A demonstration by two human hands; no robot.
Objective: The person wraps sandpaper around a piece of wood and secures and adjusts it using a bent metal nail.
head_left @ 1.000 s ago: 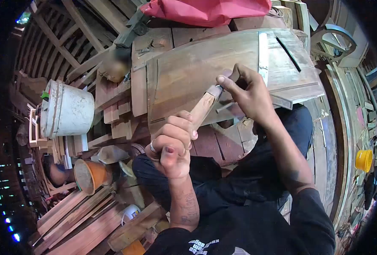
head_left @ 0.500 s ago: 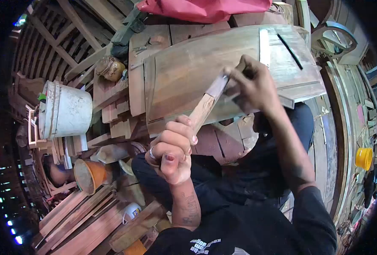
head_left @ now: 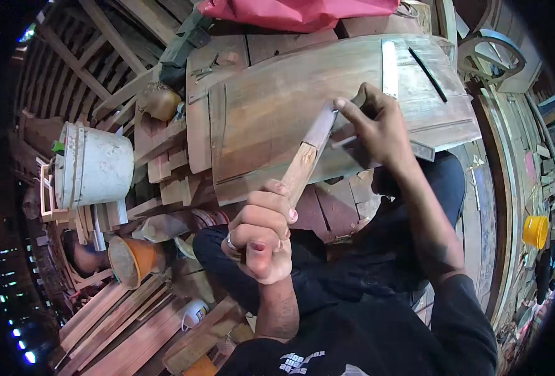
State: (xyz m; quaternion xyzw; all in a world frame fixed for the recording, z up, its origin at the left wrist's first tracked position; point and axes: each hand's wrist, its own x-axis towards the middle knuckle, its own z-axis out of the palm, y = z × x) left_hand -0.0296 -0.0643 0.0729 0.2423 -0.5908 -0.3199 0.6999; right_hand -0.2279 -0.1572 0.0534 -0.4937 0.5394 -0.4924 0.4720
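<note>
My left hand (head_left: 262, 232) is wrapped round the wooden handle of a tool with a flat grey blade (head_left: 318, 130). The tool slants up to the right, and its exact kind is unclear. At the blade's far end my right hand (head_left: 381, 125) is closed, thumb and fingertips close together by the tip. Whatever lies between those fingers is hidden. Beneath both hands is a broad, slightly curved wooden panel (head_left: 271, 94). On it lie a pale flat strip (head_left: 389, 69) and a thin black stick (head_left: 428, 74).
To the left stand a white bucket (head_left: 102, 166), an orange bucket (head_left: 127, 260) and a round brownish pot (head_left: 160, 103). Wooden boards (head_left: 133, 332) lie at lower left. Pink cloth (head_left: 302, 14) sits beyond the panel. A yellow container (head_left: 534, 232) is far right.
My left hand and the tool have shifted slightly right and down. My right hand, blurred before, shows more sharply now near the blade's tip.
</note>
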